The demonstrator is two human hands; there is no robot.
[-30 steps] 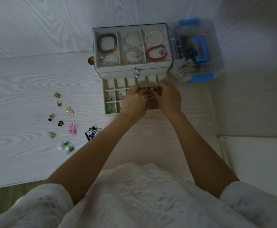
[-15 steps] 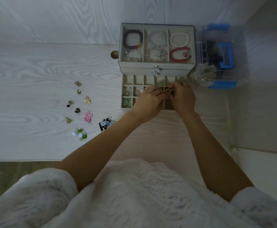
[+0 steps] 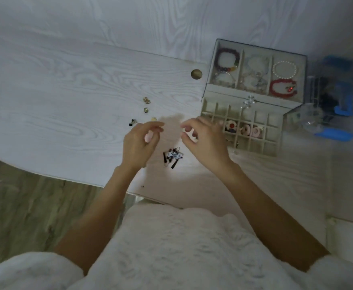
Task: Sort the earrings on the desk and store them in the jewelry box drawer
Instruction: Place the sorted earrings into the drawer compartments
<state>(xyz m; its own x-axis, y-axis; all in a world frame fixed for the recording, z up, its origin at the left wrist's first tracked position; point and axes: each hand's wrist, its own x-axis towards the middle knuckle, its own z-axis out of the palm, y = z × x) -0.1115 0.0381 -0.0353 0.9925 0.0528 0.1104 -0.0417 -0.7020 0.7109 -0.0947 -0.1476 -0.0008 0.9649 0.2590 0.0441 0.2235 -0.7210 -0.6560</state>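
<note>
Earrings (image 3: pixel 172 156) lie between 2 seemingly empty, half-curled hands (image 3: pixel 139 141).

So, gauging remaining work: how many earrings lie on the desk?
5 visible: three gold and one black above the left hand, one blue-white beside the right hand; others possibly hidden.

Home desk (image 3: pixel 66 91) with jewelry box (image 3: pixel 255 80)
</note>
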